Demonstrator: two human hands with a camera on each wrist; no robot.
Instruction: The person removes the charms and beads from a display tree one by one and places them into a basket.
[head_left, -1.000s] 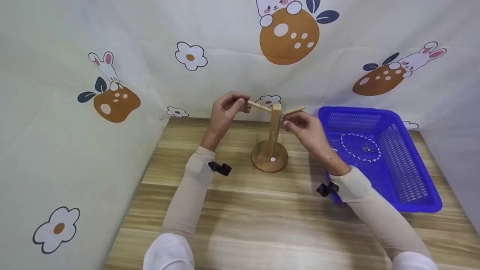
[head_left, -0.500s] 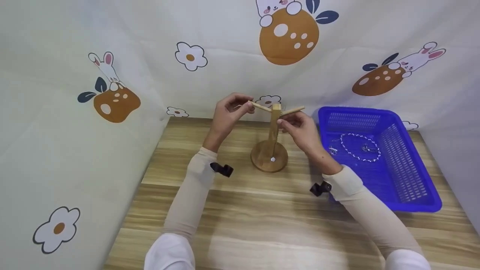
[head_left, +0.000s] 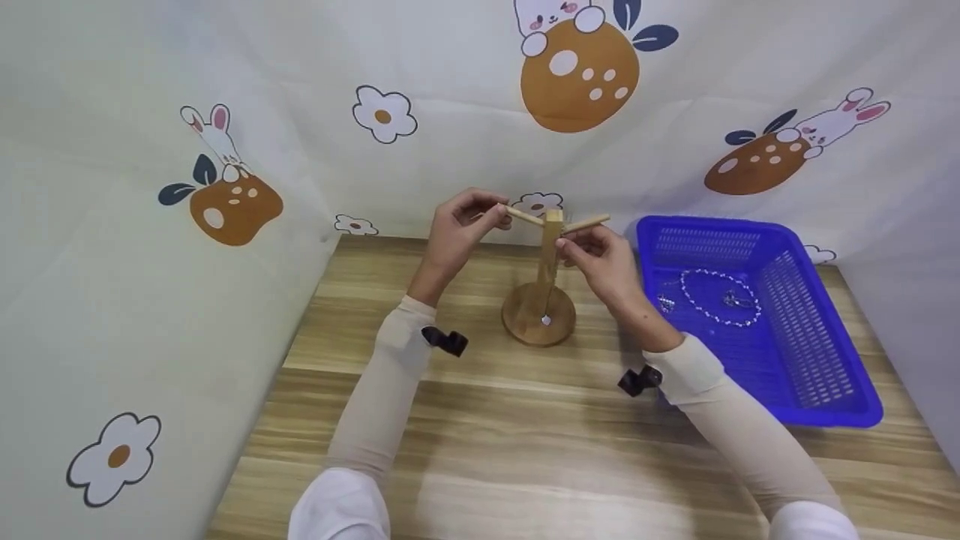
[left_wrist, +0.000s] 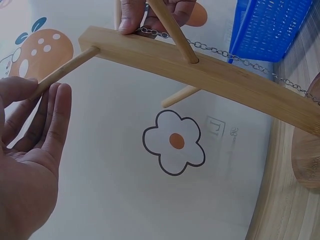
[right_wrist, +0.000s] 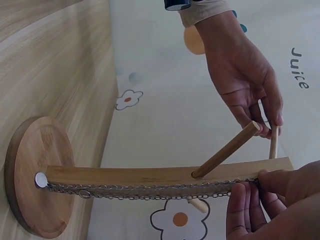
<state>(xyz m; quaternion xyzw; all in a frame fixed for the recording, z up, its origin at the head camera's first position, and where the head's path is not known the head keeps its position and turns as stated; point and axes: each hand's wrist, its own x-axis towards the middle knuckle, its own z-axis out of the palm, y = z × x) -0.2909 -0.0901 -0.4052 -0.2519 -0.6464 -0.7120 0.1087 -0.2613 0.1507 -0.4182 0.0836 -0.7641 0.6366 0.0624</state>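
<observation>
A wooden jewellery stand (head_left: 550, 259) with a round base and several pegs stands upright on the table. My left hand (head_left: 459, 231) pinches the tip of its upper left peg (left_wrist: 67, 70) between thumb and fingers. Near the top of the post, just under the right peg, my right hand (head_left: 604, 266) pinches a silver chain necklace (right_wrist: 150, 191). The chain runs down along the post in the right wrist view, and its round pendant (right_wrist: 41, 180) lies at the base. Fingers hide the top end of the chain.
On the right, a blue plastic basket (head_left: 829, 360) holds a beaded necklace (head_left: 684, 283) and several small silvery pieces of jewellery. A patterned cloth backdrop (head_left: 450, 165) rises behind and beside the wooden table (head_left: 495, 442).
My right hand has moved left to the post with the end of the chain. The left hand has shifted slightly right along the peg. The stand has stayed in place.
</observation>
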